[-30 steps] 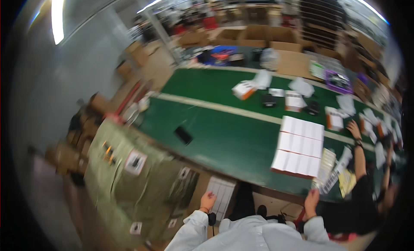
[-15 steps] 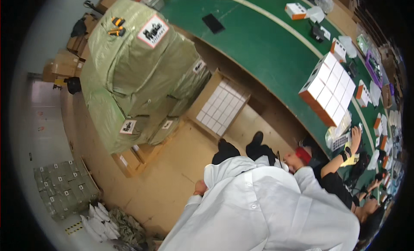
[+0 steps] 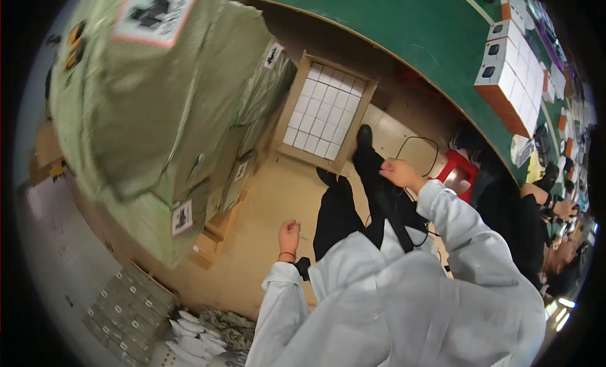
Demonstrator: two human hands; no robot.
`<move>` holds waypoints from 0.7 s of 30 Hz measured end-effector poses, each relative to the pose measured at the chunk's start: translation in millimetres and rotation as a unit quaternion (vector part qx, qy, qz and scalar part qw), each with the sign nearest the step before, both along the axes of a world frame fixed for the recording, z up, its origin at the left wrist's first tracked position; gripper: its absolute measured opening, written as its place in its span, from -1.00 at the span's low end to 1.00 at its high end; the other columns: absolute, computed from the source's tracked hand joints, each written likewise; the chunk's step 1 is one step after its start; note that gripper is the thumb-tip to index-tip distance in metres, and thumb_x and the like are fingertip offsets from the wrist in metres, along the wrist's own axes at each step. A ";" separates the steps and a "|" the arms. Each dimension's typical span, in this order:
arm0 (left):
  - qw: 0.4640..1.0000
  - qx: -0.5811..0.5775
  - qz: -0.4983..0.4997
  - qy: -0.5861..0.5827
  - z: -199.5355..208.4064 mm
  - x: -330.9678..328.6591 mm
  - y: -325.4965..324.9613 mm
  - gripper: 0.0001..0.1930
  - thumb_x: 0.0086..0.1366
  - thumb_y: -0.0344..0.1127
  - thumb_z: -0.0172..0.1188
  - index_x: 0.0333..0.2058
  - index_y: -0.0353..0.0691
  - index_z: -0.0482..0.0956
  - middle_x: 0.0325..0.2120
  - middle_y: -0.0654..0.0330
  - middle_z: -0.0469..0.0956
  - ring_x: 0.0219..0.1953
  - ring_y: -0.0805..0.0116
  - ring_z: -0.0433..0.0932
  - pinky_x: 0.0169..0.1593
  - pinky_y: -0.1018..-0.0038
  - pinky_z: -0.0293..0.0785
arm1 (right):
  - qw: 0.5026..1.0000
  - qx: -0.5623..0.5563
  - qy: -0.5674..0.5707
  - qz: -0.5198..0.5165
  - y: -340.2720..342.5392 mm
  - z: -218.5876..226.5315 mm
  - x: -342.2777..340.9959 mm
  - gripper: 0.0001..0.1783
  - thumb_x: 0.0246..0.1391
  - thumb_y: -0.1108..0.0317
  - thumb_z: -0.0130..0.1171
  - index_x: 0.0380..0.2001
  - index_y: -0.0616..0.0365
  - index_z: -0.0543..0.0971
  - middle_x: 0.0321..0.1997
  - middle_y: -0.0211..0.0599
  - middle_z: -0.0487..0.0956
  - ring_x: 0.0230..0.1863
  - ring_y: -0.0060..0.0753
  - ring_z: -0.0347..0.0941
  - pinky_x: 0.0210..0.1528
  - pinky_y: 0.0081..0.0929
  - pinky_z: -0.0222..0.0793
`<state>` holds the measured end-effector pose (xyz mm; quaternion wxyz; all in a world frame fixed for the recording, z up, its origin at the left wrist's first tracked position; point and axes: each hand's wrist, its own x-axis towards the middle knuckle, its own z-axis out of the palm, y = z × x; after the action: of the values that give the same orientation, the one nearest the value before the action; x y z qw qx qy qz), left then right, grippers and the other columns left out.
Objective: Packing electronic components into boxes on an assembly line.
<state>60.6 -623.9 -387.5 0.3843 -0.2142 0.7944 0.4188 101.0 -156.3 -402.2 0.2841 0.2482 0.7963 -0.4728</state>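
Your left hand (image 3: 290, 237) and right hand (image 3: 400, 172) are both curled inward, seemingly empty, and your shoe (image 3: 364, 137) could bump the open carton (image 3: 305, 157), being just beside it.

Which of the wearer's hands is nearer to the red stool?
Right. The right hand is just left of the red stool, apart from it; the left hand is farther left, across the person's legs.
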 end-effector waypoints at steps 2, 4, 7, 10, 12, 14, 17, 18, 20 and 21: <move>0.997 0.008 0.050 -0.057 -41.5 -19.3 4.7 -0.64 0.31 -0.21 0.30 -0.10 -0.43 0.60 -0.19 -0.11 0.69 -0.15 0.14 0.70 -0.06 0.35 0.59 | 0.996 0.079 -0.045 0.020 -36.7 -20.4 -57.6 -0.44 0.16 -0.12 0.23 -0.12 0.22 0.62 -0.11 0.06 0.67 0.00 0.19 0.58 0.02 -0.03 0.48; 0.993 -0.052 -0.103 -0.023 -91.2 -32.0 5.6 -0.49 0.34 0.05 0.28 -0.03 -0.32 0.57 -0.24 0.14 0.61 -0.24 0.31 0.60 -0.22 0.43 0.49 | 0.986 0.130 -0.095 -0.048 -71.3 -79.7 -104.2 -0.18 0.15 -0.26 0.23 0.00 0.44 0.52 0.00 0.27 0.61 0.07 0.25 0.55 0.12 -0.05 0.45; 0.983 -0.118 -0.046 -0.135 -184.6 -71.5 45.6 -0.38 0.29 0.16 0.29 -0.13 -0.46 0.60 -0.33 -0.04 0.68 -0.24 0.13 0.66 -0.15 0.29 0.58 | 0.962 0.069 -0.166 -0.205 -69.1 -163.6 -160.7 -0.05 0.03 -0.25 0.35 0.12 0.50 0.45 0.08 0.30 0.60 0.10 0.17 0.58 0.12 -0.14 0.47; 0.961 -0.098 0.113 -0.231 -233.4 -84.4 170.2 -0.33 0.25 0.19 0.31 -0.19 -0.50 0.61 -0.40 -0.03 0.67 -0.34 0.11 0.65 -0.30 0.23 0.60 | 0.927 0.111 -0.129 -0.336 -10.0 -247.3 -146.6 -0.29 0.09 -0.01 0.33 0.03 0.48 0.53 -0.04 0.18 0.66 -0.04 -0.03 0.66 -0.07 -0.24 0.56; 0.946 -0.025 0.289 -0.141 -270.8 -74.4 154.6 -0.34 0.19 0.10 0.40 -0.16 -0.55 0.58 -0.44 -0.01 0.67 -0.46 0.15 0.63 -0.46 0.27 0.58 | 0.930 0.089 -0.156 -0.320 -20.0 -270.0 -151.8 -0.39 0.10 0.08 0.29 -0.03 0.49 0.56 -0.11 0.15 0.68 -0.10 -0.04 0.67 -0.13 -0.25 0.56; 0.961 -0.026 0.258 -0.099 -314.9 -71.0 93.5 -0.43 0.18 -0.01 0.42 -0.14 -0.51 0.58 -0.43 0.05 0.65 -0.48 0.20 0.62 -0.49 0.33 0.57 | 0.934 0.060 -0.172 -0.308 -34.1 -283.6 -163.9 -0.48 0.11 0.17 0.26 -0.10 0.50 0.59 -0.17 0.12 0.69 -0.17 -0.05 0.68 -0.19 -0.26 0.57; 0.967 0.052 0.233 -0.082 -334.2 -17.9 97.6 -0.58 0.17 -0.23 0.43 -0.13 -0.45 0.59 -0.41 0.14 0.64 -0.46 0.28 0.62 -0.48 0.36 0.58 | 0.951 0.075 -0.158 -0.255 4.0 -297.9 -123.0 -0.49 0.04 0.19 0.11 -0.13 0.50 0.60 -0.08 0.34 0.63 0.02 0.27 0.59 0.09 -0.09 0.50; 0.964 0.086 0.246 -0.050 -331.4 -9.3 78.6 -0.66 0.17 -0.34 0.41 -0.13 -0.42 0.60 -0.40 0.17 0.65 -0.42 0.31 0.64 -0.45 0.35 0.59 | 0.951 0.088 -0.150 -0.255 -2.1 -296.0 -123.2 -0.52 0.03 0.19 0.12 -0.17 0.46 0.62 -0.11 0.33 0.64 0.00 0.29 0.59 0.09 -0.08 0.50; 0.979 0.100 0.174 0.027 -336.7 -25.2 6.2 -0.72 0.19 -0.37 0.37 -0.17 -0.41 0.62 -0.38 0.17 0.65 -0.41 0.33 0.63 -0.45 0.34 0.59 | 0.956 0.074 -0.122 -0.256 -31.6 -285.5 -142.0 -0.54 0.03 0.19 0.12 -0.20 0.43 0.64 -0.15 0.31 0.65 -0.02 0.31 0.58 0.08 -0.07 0.50; 0.984 0.117 0.098 0.091 -332.8 -39.2 -20.5 -0.78 0.21 -0.40 0.34 -0.20 -0.39 0.65 -0.37 0.17 0.66 -0.40 0.34 0.63 -0.45 0.33 0.59 | 0.963 0.037 -0.088 -0.251 -50.6 -278.6 -147.9 -0.61 0.05 0.27 0.15 -0.23 0.46 0.64 -0.25 0.20 0.67 -0.18 0.10 0.63 -0.11 -0.15 0.52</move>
<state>21.4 -644.4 -720.3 0.2898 -0.2056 0.7466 0.5624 -46.9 -206.9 -680.8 0.2163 0.4912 0.6973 -0.4751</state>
